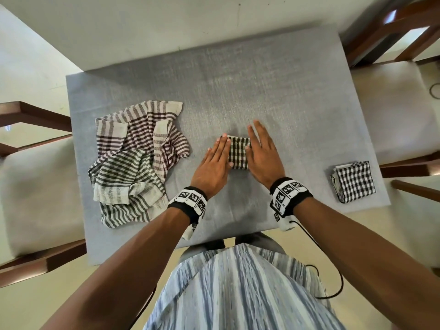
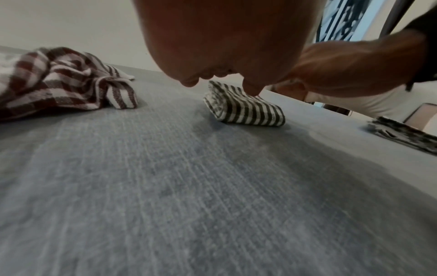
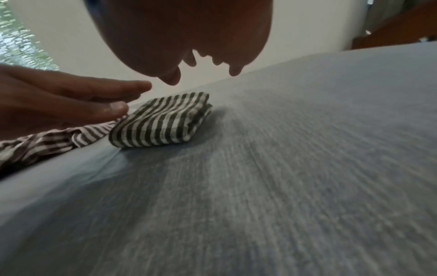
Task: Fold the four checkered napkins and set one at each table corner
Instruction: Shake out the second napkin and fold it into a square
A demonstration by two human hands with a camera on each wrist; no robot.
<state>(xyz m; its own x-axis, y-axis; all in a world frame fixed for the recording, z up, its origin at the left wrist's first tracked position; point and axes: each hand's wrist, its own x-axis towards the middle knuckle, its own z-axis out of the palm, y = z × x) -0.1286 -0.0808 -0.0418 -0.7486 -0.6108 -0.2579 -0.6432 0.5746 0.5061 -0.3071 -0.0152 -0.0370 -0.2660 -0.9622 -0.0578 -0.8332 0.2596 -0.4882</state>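
The folded napkin (image 1: 238, 152) lies on the table (image 1: 262, 91) between the flat, straight-fingered left hand (image 1: 213, 166) and right hand (image 1: 263, 154)

We see a dark-checked napkin (image 1: 238, 152) folded small, flat at the desk's middle. A black-and-white one (image 1: 354, 181) lies folded at the near right corner. A maroon napkin (image 1: 142, 132) and a grey-green napkin (image 1: 123, 184) lie crumpled at left.

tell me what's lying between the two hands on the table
A small folded green-checked napkin lies between the left hand and right hand, both flat beside it; the head view shows it best.
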